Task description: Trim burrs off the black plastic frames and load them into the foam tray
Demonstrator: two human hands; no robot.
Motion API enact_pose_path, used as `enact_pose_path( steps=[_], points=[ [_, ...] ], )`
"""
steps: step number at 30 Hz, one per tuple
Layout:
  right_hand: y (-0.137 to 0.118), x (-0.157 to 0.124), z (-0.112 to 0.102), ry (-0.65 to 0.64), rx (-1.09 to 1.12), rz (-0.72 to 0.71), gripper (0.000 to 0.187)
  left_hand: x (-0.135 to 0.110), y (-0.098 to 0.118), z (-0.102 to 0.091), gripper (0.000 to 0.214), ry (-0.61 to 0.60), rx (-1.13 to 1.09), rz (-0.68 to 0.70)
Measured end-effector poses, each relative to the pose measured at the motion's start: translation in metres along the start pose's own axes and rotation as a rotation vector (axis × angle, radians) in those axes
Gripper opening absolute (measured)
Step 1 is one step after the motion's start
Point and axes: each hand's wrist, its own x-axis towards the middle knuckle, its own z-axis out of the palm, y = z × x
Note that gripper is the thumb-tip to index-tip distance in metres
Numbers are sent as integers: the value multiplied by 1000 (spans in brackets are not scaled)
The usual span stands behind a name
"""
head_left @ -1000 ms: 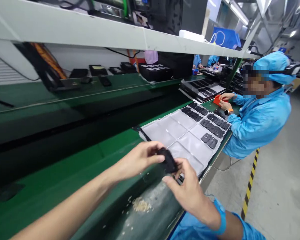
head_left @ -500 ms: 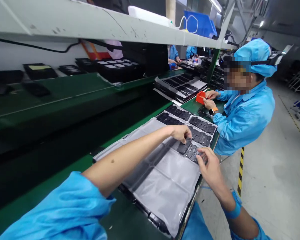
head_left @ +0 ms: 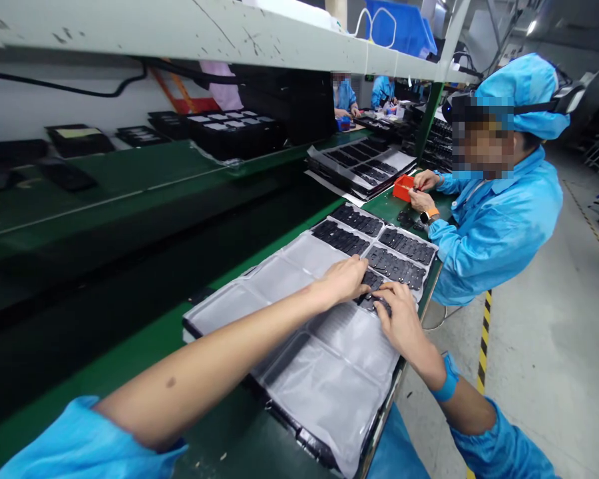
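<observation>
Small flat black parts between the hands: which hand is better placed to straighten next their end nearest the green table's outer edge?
Probably the right hand: its fingers are at the small flat black parts, on the outer-edge side; the left hand is at their opposite side.

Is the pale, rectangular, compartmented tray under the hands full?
The tray is partly full: flat black pieces lie in its far compartments, while the nearest ones show a bare pale surface.
</observation>
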Motion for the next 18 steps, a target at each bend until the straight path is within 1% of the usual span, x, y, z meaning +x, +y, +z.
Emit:
enact_pose_path(
  steps=[4,7,9,13,16,18],
  points=[
    [-4,-1,1,-5,-41,-2,19,-4,7,-2,34,12,42,-58],
    [-7,-3,1,-15,-66,-4,25,-7,14,-5,30,4,67,-80],
    [-8,-2,3,-3,-91,19,26,-8,18,-7,29,-5,87,-90],
    [-12,3,12,31,-150,72,18,-5,23,-14,28,-27,119,-99],
    [-17,6,18,42,-201,105,11,-3,21,-16,29,-55,127,-92],
    [-19,6,17,37,-217,106,10,-2,18,-15,30,-68,132,-81]
  ],
)
